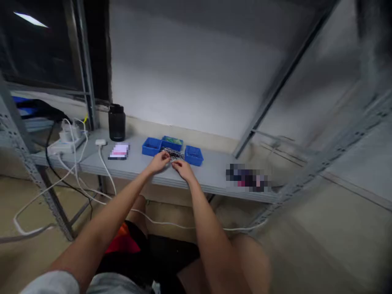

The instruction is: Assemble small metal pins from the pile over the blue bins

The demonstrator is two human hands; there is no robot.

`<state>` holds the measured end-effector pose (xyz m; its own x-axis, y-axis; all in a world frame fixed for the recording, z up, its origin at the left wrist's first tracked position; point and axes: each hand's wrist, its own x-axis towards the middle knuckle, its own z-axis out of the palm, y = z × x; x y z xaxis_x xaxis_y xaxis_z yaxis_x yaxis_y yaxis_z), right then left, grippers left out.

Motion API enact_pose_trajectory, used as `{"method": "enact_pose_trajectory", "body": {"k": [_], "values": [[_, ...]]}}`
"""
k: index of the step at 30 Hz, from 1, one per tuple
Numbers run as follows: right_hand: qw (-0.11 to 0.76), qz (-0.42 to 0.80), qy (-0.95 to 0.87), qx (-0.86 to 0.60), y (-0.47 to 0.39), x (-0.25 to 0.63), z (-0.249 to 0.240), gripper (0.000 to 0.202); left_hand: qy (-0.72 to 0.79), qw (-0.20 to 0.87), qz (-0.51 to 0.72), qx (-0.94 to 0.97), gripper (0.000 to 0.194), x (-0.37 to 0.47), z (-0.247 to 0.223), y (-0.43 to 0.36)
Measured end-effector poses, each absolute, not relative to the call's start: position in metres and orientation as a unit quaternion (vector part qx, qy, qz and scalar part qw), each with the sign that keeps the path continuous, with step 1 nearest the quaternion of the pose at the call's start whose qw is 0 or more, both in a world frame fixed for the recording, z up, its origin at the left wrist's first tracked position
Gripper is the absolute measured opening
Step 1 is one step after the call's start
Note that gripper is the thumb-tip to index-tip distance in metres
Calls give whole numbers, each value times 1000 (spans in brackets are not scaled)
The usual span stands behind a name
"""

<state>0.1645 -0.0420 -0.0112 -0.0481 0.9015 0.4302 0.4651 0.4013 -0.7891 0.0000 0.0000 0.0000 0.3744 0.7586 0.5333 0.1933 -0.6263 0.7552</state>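
On the grey shelf, my left hand [160,161] and my right hand [183,168] are close together, fingertips bent inward and pinched. Whatever lies between the fingers is too small to make out. Just beyond them is a pile of thin, shiny metallic pieces [174,154]. Three blue bins stand around the pile: a left bin [151,147], a back bin [172,143] with something greenish in it, and a right bin [193,155]. What the left and right bins hold is too dark to name.
A dark bottle [116,123] stands at the back left, behind a blurred phone-like thing [119,151]. White cables run from a power strip [69,143] over the shelf edge [134,174]. A pixelated dark object [246,177] lies at the right. Metal posts [271,92] frame the shelf.
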Motion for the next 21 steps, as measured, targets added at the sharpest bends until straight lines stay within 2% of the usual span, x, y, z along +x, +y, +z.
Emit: {"method": "enact_pose_trajectory", "body": {"k": [8,21], "values": [[507,240,-657,-504,-38,169,-14,31,309,307,420,796,16,1,0,-1],[498,251,-670,-490,-39,169,-15,26,308,278,398,818,21,0,1,-2]]}}
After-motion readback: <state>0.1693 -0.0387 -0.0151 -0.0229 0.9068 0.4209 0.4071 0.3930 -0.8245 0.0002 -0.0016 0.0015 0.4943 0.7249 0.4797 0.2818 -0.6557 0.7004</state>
